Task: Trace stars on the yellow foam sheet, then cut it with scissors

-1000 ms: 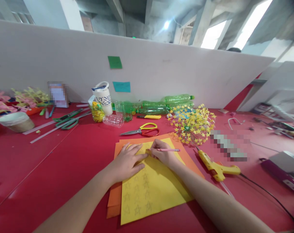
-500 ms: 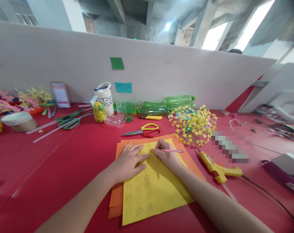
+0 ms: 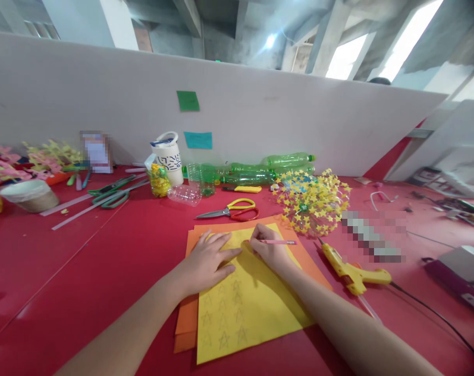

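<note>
My left hand (image 3: 211,261) lies flat with spread fingers on a yellow sheet (image 3: 268,308), over its upper left part. A pink pencil (image 3: 278,242) is pinched in my right hand (image 3: 270,246), its point down near the upper middle of the sheet and its eraser end toward the right. Rows of pencilled stars (image 3: 223,313) cover the sheet's lower left. Under the yellow sheet are orange sheets (image 3: 186,324), showing at the left, top and right. Just beyond the paper lie scissors (image 3: 231,210) with one yellow and one red handle loop.
A yellow glue gun (image 3: 352,271) with a cord lies to the right. Behind it stands a bunch of yellow stars (image 3: 315,203). Green plastic bottles (image 3: 248,177), a yellow cutter (image 3: 248,189) and a white tumbler (image 3: 169,159) line the back. Green-handled scissors (image 3: 115,199) lie at left.
The right hand and pencil have shifted very slightly. My left hand and the sheets stay in place.
</note>
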The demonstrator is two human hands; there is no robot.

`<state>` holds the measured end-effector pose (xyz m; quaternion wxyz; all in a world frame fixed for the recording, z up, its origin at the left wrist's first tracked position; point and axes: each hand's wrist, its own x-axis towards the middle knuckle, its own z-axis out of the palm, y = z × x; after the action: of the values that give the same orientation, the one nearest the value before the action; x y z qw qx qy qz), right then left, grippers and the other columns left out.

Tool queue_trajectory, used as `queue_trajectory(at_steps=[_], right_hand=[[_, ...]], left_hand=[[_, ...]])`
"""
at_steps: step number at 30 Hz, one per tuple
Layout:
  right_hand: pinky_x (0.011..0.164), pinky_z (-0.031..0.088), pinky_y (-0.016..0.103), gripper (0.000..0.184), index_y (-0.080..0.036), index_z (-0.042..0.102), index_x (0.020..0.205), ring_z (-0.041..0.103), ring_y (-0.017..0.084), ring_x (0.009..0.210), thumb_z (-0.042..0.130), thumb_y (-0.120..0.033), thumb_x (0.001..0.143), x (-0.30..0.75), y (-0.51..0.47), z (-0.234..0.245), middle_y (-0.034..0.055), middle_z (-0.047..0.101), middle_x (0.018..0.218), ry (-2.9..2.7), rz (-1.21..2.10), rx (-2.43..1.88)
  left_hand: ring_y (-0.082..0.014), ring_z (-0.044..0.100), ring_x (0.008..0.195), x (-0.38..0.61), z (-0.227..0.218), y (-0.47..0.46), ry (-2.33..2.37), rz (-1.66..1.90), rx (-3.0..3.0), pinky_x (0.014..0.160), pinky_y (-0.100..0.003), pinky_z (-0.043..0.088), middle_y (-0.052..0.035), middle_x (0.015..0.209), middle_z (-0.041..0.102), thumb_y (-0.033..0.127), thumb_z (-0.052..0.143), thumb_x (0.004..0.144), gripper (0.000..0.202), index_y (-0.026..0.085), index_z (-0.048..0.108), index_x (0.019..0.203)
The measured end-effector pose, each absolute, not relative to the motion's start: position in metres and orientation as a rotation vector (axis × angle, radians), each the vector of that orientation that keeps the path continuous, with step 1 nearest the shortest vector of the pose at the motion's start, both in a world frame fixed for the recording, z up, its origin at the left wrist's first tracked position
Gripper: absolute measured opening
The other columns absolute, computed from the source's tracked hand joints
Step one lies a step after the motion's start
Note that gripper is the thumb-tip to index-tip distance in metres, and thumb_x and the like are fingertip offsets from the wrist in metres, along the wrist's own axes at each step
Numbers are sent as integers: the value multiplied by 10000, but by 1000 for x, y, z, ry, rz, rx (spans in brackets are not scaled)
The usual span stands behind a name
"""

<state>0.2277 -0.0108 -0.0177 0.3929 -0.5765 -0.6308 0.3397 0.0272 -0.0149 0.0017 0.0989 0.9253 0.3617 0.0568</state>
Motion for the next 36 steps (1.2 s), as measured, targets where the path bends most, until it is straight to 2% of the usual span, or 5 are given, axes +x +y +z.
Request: queue_trajectory(at_steps=[16, 30, 36], right_hand=[[417, 270, 186, 55, -189, 442, 647, 437, 88, 449, 472, -155, 678, 229, -11, -25, -45, 513, 518, -1706, 906, -1363], [417, 319, 180, 60, -189, 454, 653, 459, 86, 448, 493, -153, 680, 226, -13, -23, -47, 515, 518, -1662, 1049, -1266], [354, 309, 187, 171, -203, 401, 687, 410, 82, 353, 397, -326, 806, 233, -9, -13, -43, 516, 483, -1397, 1162, -1237]], left_hand=[[-292, 303, 1212, 28, 3, -16, 1060, 184, 2765, 991, -492, 184, -52, 1334, 385, 440, 384, 892, 386, 331, 448, 1258], [-299, 321, 1192, 28, 4, -16, 1059, 194, 2771, 985, -488, 192, -47, 1334, 382, 458, 384, 889, 393, 338, 445, 1258], [-293, 311, 1213, 27, 0, -15, 1073, 192, 2776, 996, -495, 176, -56, 1353, 367, 453, 379, 894, 395, 332, 435, 1266]])
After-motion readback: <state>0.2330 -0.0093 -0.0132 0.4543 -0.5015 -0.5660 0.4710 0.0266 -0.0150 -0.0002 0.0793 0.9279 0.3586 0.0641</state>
